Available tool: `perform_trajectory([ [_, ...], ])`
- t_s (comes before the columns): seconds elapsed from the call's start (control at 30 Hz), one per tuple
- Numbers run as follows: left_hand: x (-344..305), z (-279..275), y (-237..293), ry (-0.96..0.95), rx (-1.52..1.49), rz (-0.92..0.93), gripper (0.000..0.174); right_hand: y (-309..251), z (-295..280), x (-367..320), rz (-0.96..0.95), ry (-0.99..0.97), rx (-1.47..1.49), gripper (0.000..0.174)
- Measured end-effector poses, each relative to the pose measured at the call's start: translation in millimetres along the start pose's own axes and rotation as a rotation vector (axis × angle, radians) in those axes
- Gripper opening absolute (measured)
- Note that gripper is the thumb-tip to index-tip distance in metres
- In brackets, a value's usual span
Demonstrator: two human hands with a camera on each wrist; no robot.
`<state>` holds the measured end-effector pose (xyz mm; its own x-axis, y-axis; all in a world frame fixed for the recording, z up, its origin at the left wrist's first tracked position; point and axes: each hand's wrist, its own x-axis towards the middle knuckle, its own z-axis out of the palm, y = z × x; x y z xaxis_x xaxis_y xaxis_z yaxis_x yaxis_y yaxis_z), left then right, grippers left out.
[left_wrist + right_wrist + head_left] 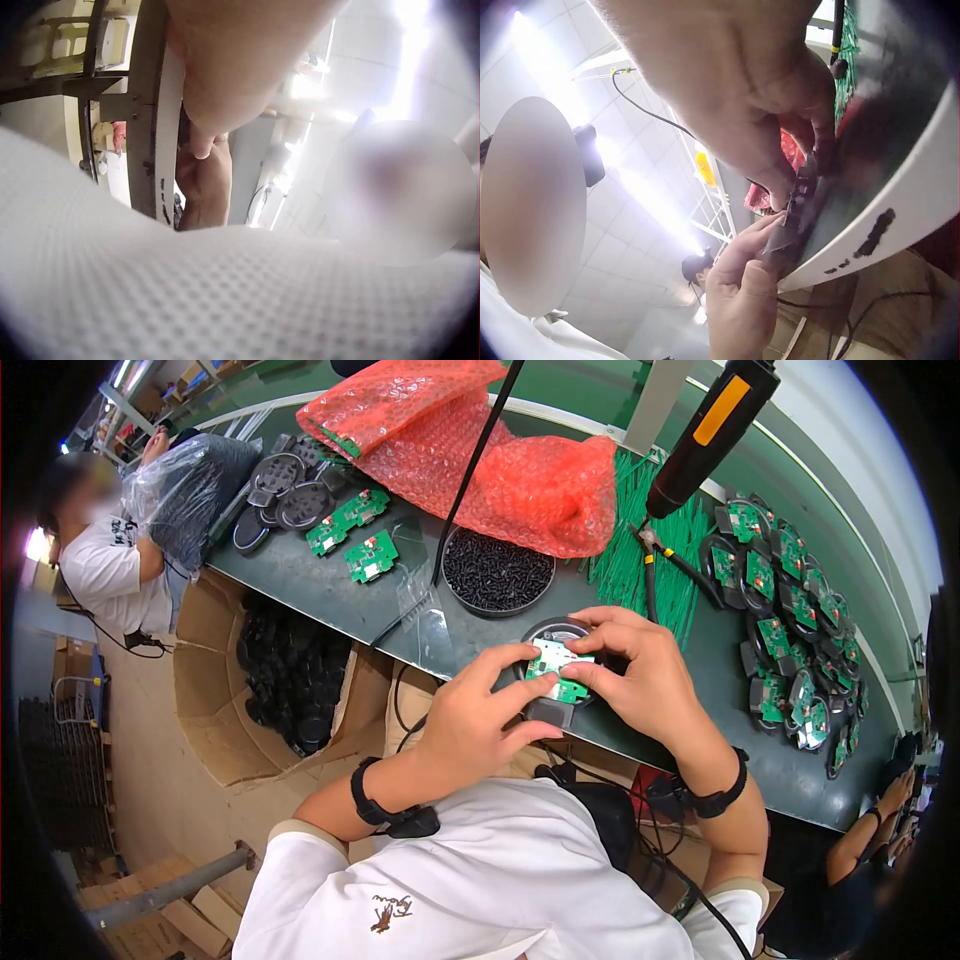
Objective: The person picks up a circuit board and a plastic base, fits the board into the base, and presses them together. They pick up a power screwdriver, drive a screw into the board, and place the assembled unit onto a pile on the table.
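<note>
A green circuit board (572, 691) with a white part on top sits in a round black housing (549, 712) near the table's front edge. My left hand (470, 710) grips the housing from the left, its fingertips on the board and its thumb low at the near side. From the right, my right hand (645, 678) holds the far rim with its fingers while its thumb presses on the board. Seen edge-on in the right wrist view, the housing (801, 196) lies between both hands. Clothing and a forearm fill much of the left wrist view.
A round dish of black screws (500, 572) stands beyond the hands, near red bubble wrap (540, 490). Green wires (625, 580), pliers (650, 555) and a hanging electric screwdriver (712, 435) are close by. Housings with boards (790, 600) pile up right; a carton (205, 690) stands left.
</note>
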<state>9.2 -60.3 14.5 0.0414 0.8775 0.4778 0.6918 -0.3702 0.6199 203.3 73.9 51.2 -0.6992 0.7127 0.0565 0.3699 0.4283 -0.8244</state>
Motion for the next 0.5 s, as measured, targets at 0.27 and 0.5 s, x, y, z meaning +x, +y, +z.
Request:
perform_trajectory([
  [0.27, 33, -30, -5, 0.058, -0.083, -0.107, 0.037, -13, -9, 2, -0.148, -0.071, 0.045, 0.046],
  [0.5, 37, -14, -1, 0.189, -0.147, -0.049, 0.039, -11, 0, 2, -0.17, 0.051, -0.004, 0.043],
])
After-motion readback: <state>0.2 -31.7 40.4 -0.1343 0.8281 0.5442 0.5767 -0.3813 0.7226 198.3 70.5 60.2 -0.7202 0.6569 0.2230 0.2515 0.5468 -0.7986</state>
